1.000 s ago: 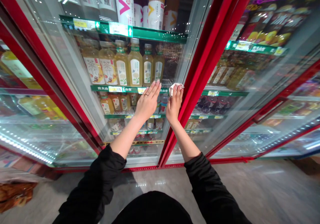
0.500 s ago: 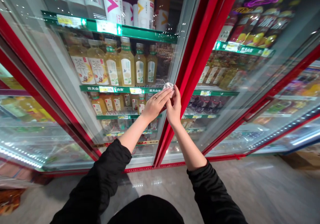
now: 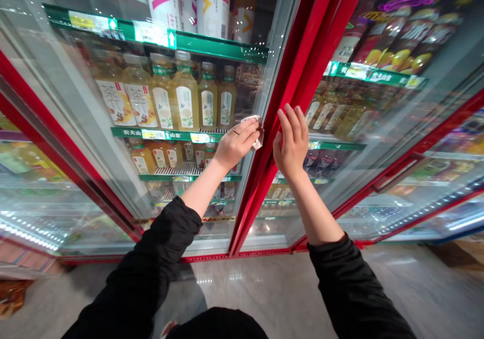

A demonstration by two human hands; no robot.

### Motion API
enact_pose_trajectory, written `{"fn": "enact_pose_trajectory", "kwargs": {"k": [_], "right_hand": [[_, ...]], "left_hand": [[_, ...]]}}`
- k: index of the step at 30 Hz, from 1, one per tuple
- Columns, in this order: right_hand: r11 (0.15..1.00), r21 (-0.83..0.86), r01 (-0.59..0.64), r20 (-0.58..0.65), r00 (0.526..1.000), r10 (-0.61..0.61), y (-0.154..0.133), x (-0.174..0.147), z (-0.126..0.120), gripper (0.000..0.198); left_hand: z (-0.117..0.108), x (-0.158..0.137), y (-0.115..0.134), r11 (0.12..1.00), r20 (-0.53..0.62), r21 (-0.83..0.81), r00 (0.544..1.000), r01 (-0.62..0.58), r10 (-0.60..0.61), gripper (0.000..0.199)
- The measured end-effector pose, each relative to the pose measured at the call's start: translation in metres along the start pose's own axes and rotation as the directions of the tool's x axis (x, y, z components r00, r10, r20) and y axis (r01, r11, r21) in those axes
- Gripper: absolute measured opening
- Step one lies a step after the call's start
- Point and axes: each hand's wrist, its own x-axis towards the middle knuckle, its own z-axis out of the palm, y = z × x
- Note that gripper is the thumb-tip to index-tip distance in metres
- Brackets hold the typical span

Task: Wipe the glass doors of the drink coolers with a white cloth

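A crumpled white tissue or cloth lies under the fingers of my left hand, which has a ring on one finger. The hand is closed on it at the right edge of the glass door, beside the red door frame. To the right of that frame, my right hand is raised with its fingers apart and nothing in it. Whether its fingertips touch the frame or the right-hand glass, I cannot tell. Behind the left glass stand bottles of yellowish tea on a green-edged shelf.
Larger bottles with a coloured V fill the upper shelf. More drinks stand behind the right door, which has a red handle. Shiny grey floor runs below the fridges. A brown box is at the far right.
My hands were together on the white tissue or cloth; now they are apart. The right hand has let go and moved right, its fingers opened. The left keeps hold of the tissue or cloth.
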Motion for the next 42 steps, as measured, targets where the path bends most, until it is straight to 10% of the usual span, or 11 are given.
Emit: {"fn": "enact_pose_trajectory", "kwargs": {"k": [7, 17, 24, 31, 38, 42], "right_hand": [[0.996, -0.020, 0.084, 0.098, 0.992, -0.082, 0.018, 0.025, 0.015, 0.066], [0.998, -0.053, 0.035, 0.039, 0.999, -0.032, 0.015, 0.012, 0.027, 0.069], [0.989, -0.066, -0.132, -0.053, 0.990, 0.129, -0.004, -0.010, 0.045, 0.068], [0.977, -0.135, -0.163, -0.121, 0.982, 0.147, -0.008, -0.029, 0.061, 0.068], [0.973, -0.177, -0.147, -0.114, 0.985, 0.128, -0.006, -0.033, 0.062, 0.066], [0.975, -0.182, -0.127, -0.189, 0.978, 0.092, -0.007, -0.039, 0.067, 0.067]], "left_hand": [[0.002, -0.053, 0.021, 0.996, 0.098, 0.049, 0.992, -0.080, 0.075, 0.068], [0.028, -0.038, 0.029, 0.998, -0.006, 0.005, 0.998, 0.056, -0.056, 0.041], [0.013, -0.074, 0.018, 0.984, 0.054, 0.026, 0.983, -0.177, 0.175, 0.040], [0.019, -0.041, 0.025, 0.992, -0.088, 0.117, 0.995, 0.050, -0.040, 0.069], [0.009, -0.086, 0.021, 0.968, 0.003, 0.113, 0.974, -0.224, 0.225, 0.068], [0.008, -0.075, 0.019, 0.977, -0.015, 0.131, 0.985, -0.166, 0.170, 0.068]]}}
